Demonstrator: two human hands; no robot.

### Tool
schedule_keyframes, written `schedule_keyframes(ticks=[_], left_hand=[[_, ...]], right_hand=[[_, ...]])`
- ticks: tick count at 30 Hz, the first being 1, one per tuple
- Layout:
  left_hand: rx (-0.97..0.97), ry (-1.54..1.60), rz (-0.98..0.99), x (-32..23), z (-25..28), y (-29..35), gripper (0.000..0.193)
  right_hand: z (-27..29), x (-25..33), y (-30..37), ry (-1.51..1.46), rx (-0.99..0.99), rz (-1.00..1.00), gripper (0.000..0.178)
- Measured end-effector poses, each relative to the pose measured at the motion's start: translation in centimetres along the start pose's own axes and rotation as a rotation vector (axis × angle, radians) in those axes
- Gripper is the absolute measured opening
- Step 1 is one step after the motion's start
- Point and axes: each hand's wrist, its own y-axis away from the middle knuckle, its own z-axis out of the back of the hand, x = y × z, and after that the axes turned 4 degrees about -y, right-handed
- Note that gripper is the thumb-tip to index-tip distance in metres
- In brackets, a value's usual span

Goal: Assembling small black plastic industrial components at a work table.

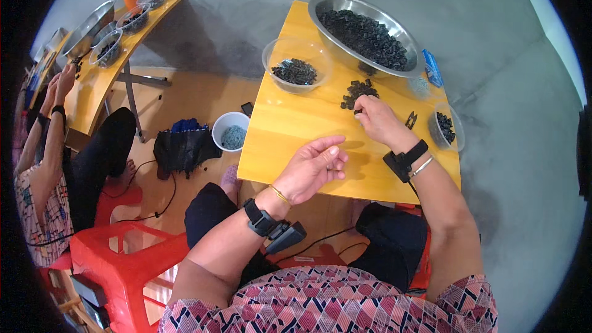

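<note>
On the yellow table lies a loose pile of small black pieces. My right hand reaches to its near edge, fingertips pinched together on a small black piece. My left hand hovers over the table's near edge, palm turned inward, fingers loosely bent and apart, with nothing visible in it. Behind the pile stands a wide metal bowl full of similar black pieces. A clear plastic bowl with more of them is at the left. Dark snips lie beside my right hand.
A small clear tub with black pieces sits at the table's right edge, near a blue packet. On the floor are a white bucket and a black bag. A red stool and another person's hands are left.
</note>
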Motion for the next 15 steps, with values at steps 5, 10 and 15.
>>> schedule_keyframes(ticks=[5, 10, 15], left_hand=[[0.014, -0.009, -0.004, -0.1, 0.2, 0.0, 0.029], [0.014, -0.014, -0.012, 0.2, 0.4, 0.0, 0.028], [0.021, -0.010, -0.005, 0.2, 0.4, 0.0, 0.028]], right_hand=[[0.3, 1.2, 0.2, -0.034, 0.065, -0.013, 0.013], [1.0, 1.5, 0.7, -0.125, 0.175, -0.068, 0.013], [1.2, 0.8, -0.1, -0.057, -0.006, -0.040, 0.010]])
